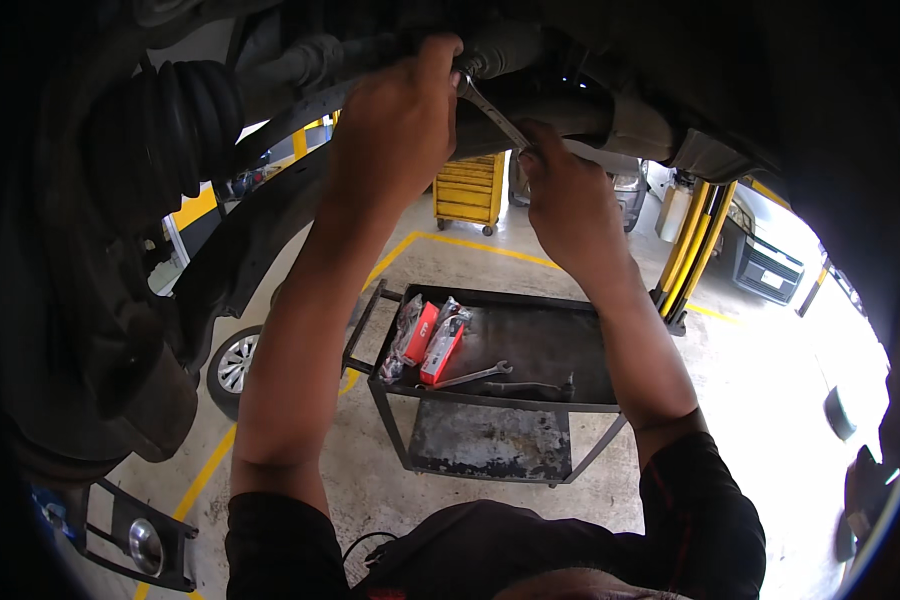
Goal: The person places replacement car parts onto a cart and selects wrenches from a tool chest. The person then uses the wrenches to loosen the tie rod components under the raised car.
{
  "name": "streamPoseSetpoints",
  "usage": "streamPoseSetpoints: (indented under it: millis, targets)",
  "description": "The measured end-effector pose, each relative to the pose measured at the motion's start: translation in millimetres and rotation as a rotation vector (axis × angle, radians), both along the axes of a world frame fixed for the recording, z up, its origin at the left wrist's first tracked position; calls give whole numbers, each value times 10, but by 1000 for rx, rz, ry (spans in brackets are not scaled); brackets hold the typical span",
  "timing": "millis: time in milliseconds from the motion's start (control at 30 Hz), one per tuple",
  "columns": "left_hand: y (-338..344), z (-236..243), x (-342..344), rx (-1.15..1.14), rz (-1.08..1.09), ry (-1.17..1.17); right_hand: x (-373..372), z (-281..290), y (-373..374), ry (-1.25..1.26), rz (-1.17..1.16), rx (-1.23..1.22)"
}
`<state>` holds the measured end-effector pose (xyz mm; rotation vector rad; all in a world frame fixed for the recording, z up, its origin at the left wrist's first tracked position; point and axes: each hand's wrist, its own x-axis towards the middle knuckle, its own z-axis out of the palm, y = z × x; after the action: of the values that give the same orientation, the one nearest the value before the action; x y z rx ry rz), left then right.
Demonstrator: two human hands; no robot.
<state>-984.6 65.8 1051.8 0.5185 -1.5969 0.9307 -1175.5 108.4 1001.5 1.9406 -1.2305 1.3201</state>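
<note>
Both my arms reach up under a raised car. My right hand (pixel 575 195) is closed round the lower end of a steel wrench (pixel 495 115). The wrench slants up and left, its head meeting a dark rod joint (pixel 485 60) on the car's underside. At that head my left hand (pixel 400 120) is closed, its index finger curled up against the rod. The back of the hand and the wrist hide what the other fingers grip. To the left of it hangs a ribbed black rubber boot (pixel 195 125).
Below stands a black two-tier cart (pixel 530 340) bearing red boxes (pixel 440 350) in clear plastic, another wrench (pixel 475 375) and a dark tool (pixel 525 387). Behind are a yellow tool cabinet (pixel 468 190) and a yellow lift post (pixel 692 245). A wheel (pixel 235 370) rests on the floor at left.
</note>
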Motion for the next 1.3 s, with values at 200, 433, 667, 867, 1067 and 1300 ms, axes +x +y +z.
streamPoseSetpoints:
  millis: [200, 433, 667, 867, 1067, 1300]
  targets:
    - [223, 146, -49, 765, -437, 462, -22, -21, -6, -35, 12, 37]
    - [102, -1, 57, -33, -63, 16, -21, -52, -88, 38, 24, -107]
    - [-89, 25, -42, 462, -286, 308, 16, -21, -27, -35, -13, 42]
    - [-122, 46, 73, 1126, -1054, 567, 14, -118, -198, -12, -50, -79]
    - [97, -59, 13, 256, -204, 182, -1, -107, -163, -23, 8, -74]
    - [208, 53, -98, 521, -220, 322, 34, -109, -133, -80, 19, 9]
